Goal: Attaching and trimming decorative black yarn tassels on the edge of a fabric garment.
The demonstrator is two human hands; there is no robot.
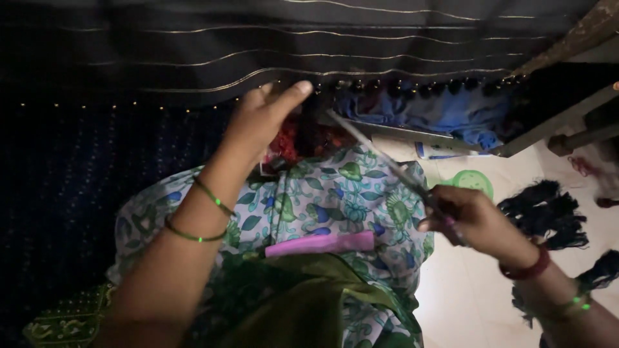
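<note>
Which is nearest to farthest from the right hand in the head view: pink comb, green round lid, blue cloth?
From the right hand:
1. Green round lid, on the floor just above the hand.
2. Pink comb, on the lap to the hand's left.
3. Blue cloth, up under the dark fabric's tasselled edge.

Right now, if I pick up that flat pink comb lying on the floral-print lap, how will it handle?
The flat pink comb looks thin and straight, so probably rigid and light. It rests on soft floral-print cloth, so a push would likely slide it or sink it into folds rather than roll it. Neither the left hand nor right hand touches it.
</note>
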